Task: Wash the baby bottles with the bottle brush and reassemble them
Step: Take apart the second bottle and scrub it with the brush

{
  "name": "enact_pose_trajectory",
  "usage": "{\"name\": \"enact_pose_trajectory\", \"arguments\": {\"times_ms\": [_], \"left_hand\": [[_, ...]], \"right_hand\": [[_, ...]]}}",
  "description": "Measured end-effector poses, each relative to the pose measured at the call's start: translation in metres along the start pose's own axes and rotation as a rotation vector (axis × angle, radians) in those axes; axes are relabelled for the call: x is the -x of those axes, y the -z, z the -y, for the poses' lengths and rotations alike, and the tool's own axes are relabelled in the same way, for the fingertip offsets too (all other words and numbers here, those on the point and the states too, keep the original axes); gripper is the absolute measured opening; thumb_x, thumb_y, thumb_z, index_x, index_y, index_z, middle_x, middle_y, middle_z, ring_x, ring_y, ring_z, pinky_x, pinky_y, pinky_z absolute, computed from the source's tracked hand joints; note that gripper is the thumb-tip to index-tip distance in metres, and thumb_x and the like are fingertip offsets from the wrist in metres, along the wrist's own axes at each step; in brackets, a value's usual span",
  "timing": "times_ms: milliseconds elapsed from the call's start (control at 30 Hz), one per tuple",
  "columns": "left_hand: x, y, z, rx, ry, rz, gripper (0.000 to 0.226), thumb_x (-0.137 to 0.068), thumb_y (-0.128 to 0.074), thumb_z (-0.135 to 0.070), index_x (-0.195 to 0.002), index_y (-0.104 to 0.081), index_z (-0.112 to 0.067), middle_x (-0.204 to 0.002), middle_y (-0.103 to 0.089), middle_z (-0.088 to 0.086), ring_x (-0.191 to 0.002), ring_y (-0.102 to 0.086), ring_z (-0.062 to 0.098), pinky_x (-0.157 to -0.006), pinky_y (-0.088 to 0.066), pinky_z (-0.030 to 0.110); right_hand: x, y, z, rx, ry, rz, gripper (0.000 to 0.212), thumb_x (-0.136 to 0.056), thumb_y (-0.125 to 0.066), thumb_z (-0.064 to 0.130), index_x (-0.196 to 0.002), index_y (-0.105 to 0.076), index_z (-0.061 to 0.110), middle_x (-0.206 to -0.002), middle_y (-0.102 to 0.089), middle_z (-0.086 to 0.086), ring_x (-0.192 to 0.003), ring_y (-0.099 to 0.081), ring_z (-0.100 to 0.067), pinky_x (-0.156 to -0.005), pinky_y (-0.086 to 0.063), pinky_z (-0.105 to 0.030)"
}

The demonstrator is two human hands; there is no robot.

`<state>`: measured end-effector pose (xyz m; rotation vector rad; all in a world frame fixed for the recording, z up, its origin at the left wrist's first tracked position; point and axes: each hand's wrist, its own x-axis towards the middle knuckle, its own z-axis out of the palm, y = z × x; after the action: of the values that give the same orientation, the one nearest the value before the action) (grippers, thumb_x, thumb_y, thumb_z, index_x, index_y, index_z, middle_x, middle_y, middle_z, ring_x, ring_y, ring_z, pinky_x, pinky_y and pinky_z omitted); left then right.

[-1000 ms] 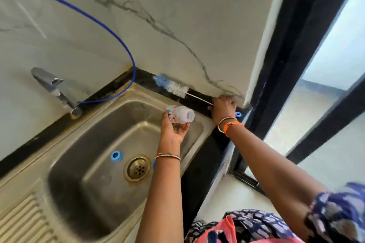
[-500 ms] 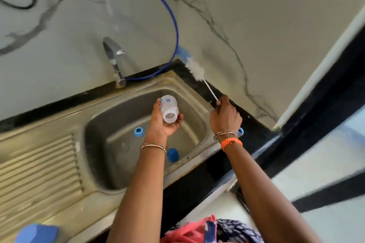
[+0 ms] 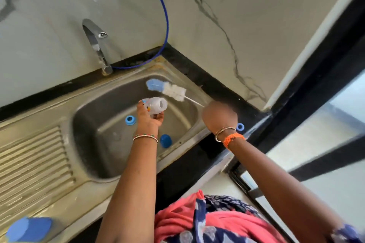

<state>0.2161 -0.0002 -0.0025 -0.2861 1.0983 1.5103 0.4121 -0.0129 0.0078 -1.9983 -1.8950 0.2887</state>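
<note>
Translucent plastic bottle point(image 3: 156, 105) lies on its side in the left hand point(image 3: 149, 119), over the sink basin point(image 3: 102, 144), mouth toward the right. Left fingers point(image 3: 140, 104) curl round the body; base end hidden by the hand. Right hand point(image 3: 219, 117) closes on the wire handle of the bottle brush point(image 3: 167, 89); motion blur hides the exact finger placement. Bristle head hangs above and behind the bottle mouth, near the basin's far right corner, not yet inside.

Loose parts: blue ring point(image 3: 130, 120) on the basin floor, blue cap point(image 3: 165, 140) by the basin's near wall, another blue ring point(image 3: 240, 126) on the surface at the sink's right edge.

Risks, as judged:
- Brush head is off the mouth's axis; a push from here would likely hit the rim and flex the thin wire.
- Bottle is probably wet; a hard thrust could slide it out of the grip into the basin.
- Ring at the right edge sits by the right wrist; an elbow swing could knock it off.
</note>
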Motion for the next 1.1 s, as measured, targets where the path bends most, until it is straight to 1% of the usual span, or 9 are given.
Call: {"name": "enact_pose_trajectory", "arguments": {"times_ms": [100, 233, 333, 400, 467, 567, 733, 900, 1100], "left_hand": [[0.0, 0.003, 0.004, 0.059, -0.017, -0.017, 0.029, -0.092, -0.051, -0.04, -0.087, -0.05, -0.012, -0.087, -0.05, 0.011, -0.076, -0.051, 0.023, -0.065, -0.048, 0.031], [0.007, 0.007, -0.02, 0.227, -0.126, -0.036, 0.03, -0.092, -0.054, -0.041, -0.084, -0.051, -0.013, -0.086, -0.054, 0.008, -0.076, -0.056, 0.021, -0.069, -0.052, 0.03], [0.006, 0.02, -0.048, 0.372, -0.194, -0.026, 0.038, -0.091, -0.056, -0.044, -0.109, -0.054, -0.011, -0.099, -0.057, 0.011, -0.091, -0.061, 0.024, -0.074, -0.055, 0.032], [0.005, 0.033, -0.072, 0.434, -0.235, 0.04, 0.04, -0.091, -0.056, -0.044, -0.118, -0.053, -0.015, -0.105, -0.06, 0.01, -0.092, -0.061, 0.024, -0.077, -0.055, 0.032], [0.009, 0.046, -0.101, 0.475, -0.293, 0.075, 0.036, -0.09, -0.058, -0.041, -0.112, -0.059, -0.013, -0.104, -0.063, 0.009, -0.092, -0.062, 0.023, -0.07, -0.057, 0.033], [0.013, 0.064, -0.14, 0.548, -0.396, 0.024, 0.034, -0.091, -0.056, -0.043, -0.095, -0.057, -0.009, -0.104, -0.062, 0.011, -0.094, -0.061, 0.024, -0.053, -0.056, 0.032], [0.026, 0.08, -0.166, 0.612, -0.567, -0.039, 0.052, -0.093, -0.051, -0.046, -0.132, -0.049, -0.01, -0.128, -0.056, 0.01, -0.12, -0.055, 0.023, -0.081, -0.053, 0.028], [0.041, 0.088, -0.175, 0.795, -0.68, -0.134, 0.042, -0.092, -0.052, -0.048, -0.113, -0.049, -0.012, -0.132, -0.055, 0.012, -0.118, -0.057, 0.023, -0.094, -0.049, 0.03], [0.053, 0.094, -0.182, 0.906, -0.738, -0.203, 0.045, -0.089, -0.054, -0.054, -0.11, -0.05, -0.015, -0.126, -0.058, 0.008, -0.113, -0.06, 0.021, -0.1, -0.047, 0.034]], "right_hand": [[-0.002, 0.001, 0.014, -0.047, 0.067, -0.046, 0.029, -0.086, -0.045, 0.034, -0.068, -0.055, 0.014, -0.063, -0.052, -0.001, -0.057, -0.047, -0.026, -0.055, -0.033, -0.028], [-0.011, 0.002, 0.044, -0.189, 0.312, -0.079, 0.017, -0.091, -0.046, 0.028, -0.087, -0.059, 0.017, -0.065, -0.056, 0.0, -0.057, -0.05, -0.023, -0.049, -0.032, -0.026], [-0.022, -0.002, 0.063, -0.258, 0.547, -0.085, 0.02, -0.089, -0.048, 0.02, -0.1, -0.064, 0.021, -0.081, -0.067, -0.003, -0.07, -0.062, -0.027, -0.059, -0.046, -0.03], [-0.029, -0.005, 0.076, -0.252, 0.713, -0.153, 0.021, -0.08, -0.053, 0.014, -0.094, -0.068, 0.021, -0.083, -0.069, 0.0, -0.072, -0.065, -0.026, -0.063, -0.043, -0.028], [-0.039, -0.006, 0.089, -0.212, 0.814, -0.256, 0.024, -0.07, -0.057, 0.009, -0.087, -0.069, 0.021, -0.078, -0.066, 0.003, -0.069, -0.065, -0.024, -0.07, -0.037, -0.029], [-0.051, -0.002, 0.103, -0.213, 0.865, -0.364, 0.03, -0.067, -0.053, 0.007, -0.088, -0.07, 0.021, -0.078, -0.066, 0.003, -0.071, -0.064, -0.024, -0.073, -0.028, -0.031], [-0.06, -0.001, 0.122, -0.263, 0.938, -0.362, 0.036, -0.064, -0.055, 0.004, -0.092, -0.07, 0.019, -0.084, -0.067, 0.0, -0.081, -0.063, -0.027, -0.074, -0.032, -0.033], [-0.063, -0.005, 0.141, -0.304, 0.996, -0.349, 0.027, -0.068, -0.054, 0.005, -0.088, -0.068, 0.016, -0.083, -0.068, -0.002, -0.081, -0.063, -0.029, -0.076, -0.037, -0.036], [-0.074, -0.002, 0.149, -0.323, 1.029, -0.312, 0.032, -0.067, -0.056, 0.0, -0.092, -0.07, 0.015, -0.084, -0.069, -0.003, -0.081, -0.063, -0.029, -0.078, -0.041, -0.041]]}}
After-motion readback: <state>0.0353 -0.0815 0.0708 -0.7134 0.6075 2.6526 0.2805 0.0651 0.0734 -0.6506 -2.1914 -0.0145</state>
